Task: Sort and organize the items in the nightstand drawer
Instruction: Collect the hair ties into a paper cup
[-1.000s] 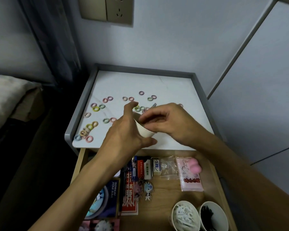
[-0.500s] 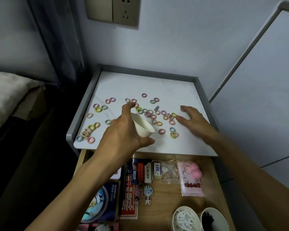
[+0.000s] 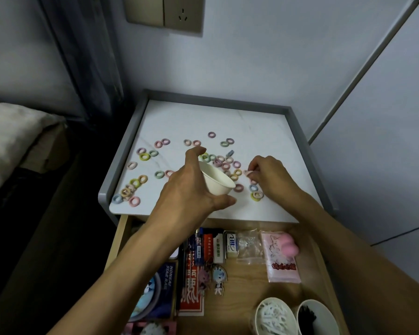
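Paper cup (image 3: 218, 181), white, tilted, over the front part of the nightstand top (image 3: 203, 117); contents not visible. Left hand (image 3: 191, 189): fingers and thumb curled round the cup's wall. Right hand (image 3: 273, 180), just right of the cup: thumb and fingertips narrowed to a pinch on 1 pink hair ring (image 3: 248, 173), which sits near the cup's rim but apart from it. Loose hair rings (image 3: 144, 156), pastel, scattered behind, left and right of the cup. Open drawer (image 3: 252, 286), nearer the viewer than the cup: 2 further cups side by side, 1 with white items (image 3: 275, 317), 1 with black items (image 3: 312, 317); pink packet (image 3: 281, 259); keychain figures (image 3: 218, 276)
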